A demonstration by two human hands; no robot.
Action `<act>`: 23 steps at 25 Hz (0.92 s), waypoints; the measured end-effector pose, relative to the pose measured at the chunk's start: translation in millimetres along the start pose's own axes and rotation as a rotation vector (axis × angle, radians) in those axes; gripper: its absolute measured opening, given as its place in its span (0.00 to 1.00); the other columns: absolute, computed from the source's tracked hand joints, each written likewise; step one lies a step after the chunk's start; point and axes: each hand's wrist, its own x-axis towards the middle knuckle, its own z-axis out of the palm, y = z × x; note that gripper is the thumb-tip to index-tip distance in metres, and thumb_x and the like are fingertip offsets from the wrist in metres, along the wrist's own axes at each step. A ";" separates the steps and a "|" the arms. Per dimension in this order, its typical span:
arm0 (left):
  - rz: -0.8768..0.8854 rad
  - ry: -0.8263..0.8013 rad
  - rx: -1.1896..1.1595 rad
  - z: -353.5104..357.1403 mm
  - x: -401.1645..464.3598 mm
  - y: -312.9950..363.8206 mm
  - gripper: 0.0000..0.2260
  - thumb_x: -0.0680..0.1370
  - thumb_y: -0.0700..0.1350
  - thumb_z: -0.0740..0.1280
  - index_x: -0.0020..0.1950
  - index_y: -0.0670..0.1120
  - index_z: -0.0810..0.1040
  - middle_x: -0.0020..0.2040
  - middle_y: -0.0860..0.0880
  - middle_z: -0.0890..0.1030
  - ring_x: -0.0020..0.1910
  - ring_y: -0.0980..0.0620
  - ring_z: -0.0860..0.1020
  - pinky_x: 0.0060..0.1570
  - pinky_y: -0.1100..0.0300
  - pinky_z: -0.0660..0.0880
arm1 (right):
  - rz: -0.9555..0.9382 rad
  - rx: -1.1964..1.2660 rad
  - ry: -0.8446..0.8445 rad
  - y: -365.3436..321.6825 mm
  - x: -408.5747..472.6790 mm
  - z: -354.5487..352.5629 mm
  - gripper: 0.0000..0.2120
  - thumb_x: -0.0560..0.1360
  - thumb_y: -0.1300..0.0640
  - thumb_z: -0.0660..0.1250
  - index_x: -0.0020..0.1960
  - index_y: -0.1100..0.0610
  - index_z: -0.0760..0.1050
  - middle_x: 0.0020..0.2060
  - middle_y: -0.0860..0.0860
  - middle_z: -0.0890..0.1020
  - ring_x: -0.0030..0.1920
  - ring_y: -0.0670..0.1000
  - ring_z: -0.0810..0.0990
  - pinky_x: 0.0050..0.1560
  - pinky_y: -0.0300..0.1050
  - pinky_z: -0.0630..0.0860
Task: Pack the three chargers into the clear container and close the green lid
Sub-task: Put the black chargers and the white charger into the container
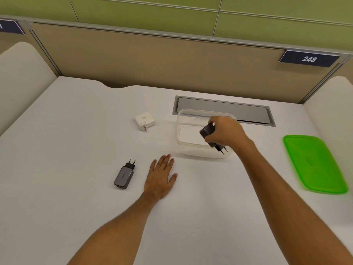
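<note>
Right hand (225, 131) is over the clear container (183, 148), fingers wrapped around a black charger (208, 131). Its long axis slants, body up toward the far left, prongs poking out below the palm toward the near right, above the container's near wall. Left hand (161, 175) lies flat and empty on the white desk (76, 131), fingers spread. Just beside it, a grey charger (124, 176) lies prongs pointing away. White charger (144, 120) sits left of the container; green lid (315, 163) well off right.
</note>
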 end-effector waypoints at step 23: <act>-0.020 -0.008 -0.018 -1.2 0.5 1.2 0.28 0.79 0.58 0.49 0.77 0.49 0.54 0.79 0.51 0.53 0.77 0.54 0.48 0.75 0.51 0.44 | 0.265 -0.138 -0.223 45.3 69.4 73.4 0.25 0.65 0.51 0.76 0.57 0.60 0.73 0.49 0.57 0.81 0.43 0.54 0.75 0.42 0.47 0.74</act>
